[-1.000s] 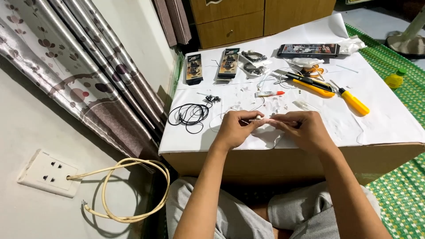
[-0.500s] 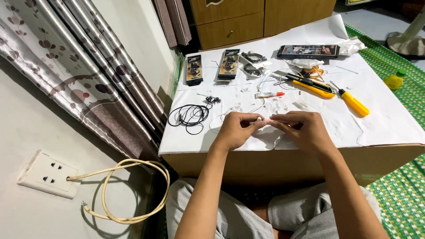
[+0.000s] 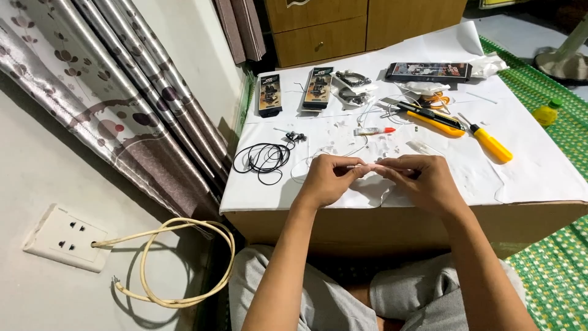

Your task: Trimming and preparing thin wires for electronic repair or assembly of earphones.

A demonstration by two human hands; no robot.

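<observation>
My left hand (image 3: 327, 179) and my right hand (image 3: 422, 181) meet over the near edge of a low table covered with white paper (image 3: 539, 171). Together they pinch a thin, pale, tube-like piece (image 3: 366, 166) stretched between the fingertips. A white wire (image 3: 352, 149) trails from it across the paper. A coil of black earphone cable (image 3: 264, 159) lies just left of my left hand.
Further back lie two black retail packs (image 3: 270, 95), a long black box (image 3: 429, 72), a yellow utility knife (image 3: 432, 118), a yellow-handled screwdriver (image 3: 490, 143) and a small red-tipped glue tube (image 3: 373, 130). A white power strip (image 3: 64, 236) with a cream cord (image 3: 177, 263) sits on the floor at left, by the curtain (image 3: 122, 92).
My hands have stayed over the same spot; the fingers have shifted slightly along the thin piece. Nothing else on the table has moved.
</observation>
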